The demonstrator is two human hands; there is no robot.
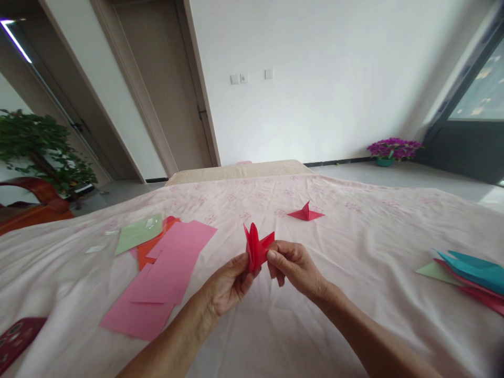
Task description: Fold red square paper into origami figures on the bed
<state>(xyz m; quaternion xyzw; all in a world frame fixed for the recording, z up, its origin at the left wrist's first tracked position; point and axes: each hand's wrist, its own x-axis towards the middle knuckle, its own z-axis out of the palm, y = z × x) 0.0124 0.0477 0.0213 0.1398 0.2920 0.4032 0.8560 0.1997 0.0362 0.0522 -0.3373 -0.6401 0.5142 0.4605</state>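
Between my hands, raised over the cloth, is a piece of folded red paper (255, 249) with several pointed flaps standing up. My left hand (232, 281) pinches its lower left side, thumb in front and fingers behind. On the other side, my right hand (296, 266) grips the right flap's lower edge between thumb and index finger, its other fingers curled underneath. Farther back on the cloth lies a second folded red paper piece (306, 212), flat at both ends with one point standing up in its middle. The fingertips behind the paper are partly hidden.
Pink sheets (169, 268) overlap an orange sheet (142, 248) and a green sheet (137, 234) on the left. Blue folded papers (474, 270) are stacked at the right. A red phone-like object (19, 341) rests at lower left. The patterned cloth (346, 241) is wrinkled.
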